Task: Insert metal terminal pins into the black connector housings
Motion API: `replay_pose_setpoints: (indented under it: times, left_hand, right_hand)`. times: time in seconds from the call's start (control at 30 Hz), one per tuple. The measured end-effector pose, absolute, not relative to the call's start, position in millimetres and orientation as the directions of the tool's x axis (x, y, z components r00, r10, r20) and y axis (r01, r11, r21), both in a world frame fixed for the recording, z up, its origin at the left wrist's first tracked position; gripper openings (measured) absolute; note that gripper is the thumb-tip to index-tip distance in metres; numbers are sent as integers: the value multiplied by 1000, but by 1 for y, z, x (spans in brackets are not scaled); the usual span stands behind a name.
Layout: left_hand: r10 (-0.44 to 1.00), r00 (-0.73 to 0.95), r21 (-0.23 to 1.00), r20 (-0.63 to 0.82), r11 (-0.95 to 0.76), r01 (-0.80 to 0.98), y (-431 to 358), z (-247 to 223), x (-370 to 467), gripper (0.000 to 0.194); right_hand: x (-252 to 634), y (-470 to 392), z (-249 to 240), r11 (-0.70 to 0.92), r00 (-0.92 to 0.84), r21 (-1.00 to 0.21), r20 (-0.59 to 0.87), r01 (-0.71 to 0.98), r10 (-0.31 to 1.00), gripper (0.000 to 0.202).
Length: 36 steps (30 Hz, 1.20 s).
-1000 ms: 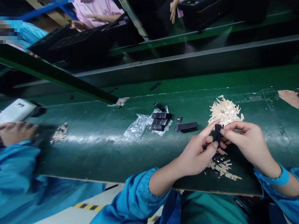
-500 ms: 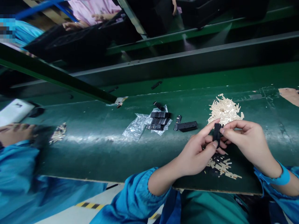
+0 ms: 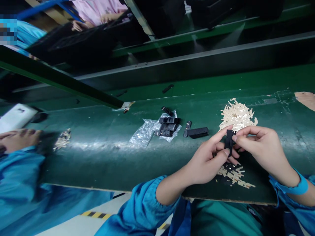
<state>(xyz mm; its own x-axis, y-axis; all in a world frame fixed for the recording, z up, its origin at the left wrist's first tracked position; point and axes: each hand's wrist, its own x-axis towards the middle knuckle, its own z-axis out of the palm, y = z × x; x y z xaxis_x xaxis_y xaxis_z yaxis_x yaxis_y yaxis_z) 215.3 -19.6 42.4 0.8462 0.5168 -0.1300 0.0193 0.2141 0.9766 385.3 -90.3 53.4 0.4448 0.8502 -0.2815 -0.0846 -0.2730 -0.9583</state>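
My left hand (image 3: 205,162) grips a narrow black plastic part (image 3: 229,137), thumb on its lower end and index finger at its top. The part stands roughly upright. At its upper right edge, my right hand (image 3: 264,144) pinches with thumb and index finger. Whether a smaller piece sits in that pinch is hidden. Just behind the hands lies a heap of flat pale strips (image 3: 237,114). Below them more loose pale strips (image 3: 237,177) are scattered near the table edge, with some dark bits among them.
Left of my hands lie a long black part (image 3: 198,132), a small black piece (image 3: 187,128), and stacked black parts (image 3: 168,126) on a clear plastic bag (image 3: 144,132). A co-worker's hand (image 3: 21,141) rests at far left. A green post (image 3: 73,83) slants across the green table (image 3: 103,164).
My two hands and the black part stay almost in place. The co-worker's hand at far left has shifted slightly rightward. Across the bench, a person's hands have moved slightly.
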Motion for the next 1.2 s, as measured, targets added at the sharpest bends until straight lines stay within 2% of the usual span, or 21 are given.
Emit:
replay_pose_setpoints:
  times: [0.43,0.73,0.87,1.2]
  left_hand:
    - [507,850,971,-141,239,19,-18,43,215,63]
    - [494,854,964,-163,263,31,-17,42,213,64]
    - [491,855,960,-168,277,30,-17,43,213,64]
    - [514,843,968,-160,248,32,-17,40,214,66]
  right_hand:
    - [385,-93,52,-264,439,-963,-260,-53,860,10]
    - [392,-92,48,-328,396,-942,-330,-75,857,8]
    - [391,-91,50,-305,414,-951,-300,-56,859,8]
    - [387,-90,55,-339,365,-933,-360,-122,859,19]
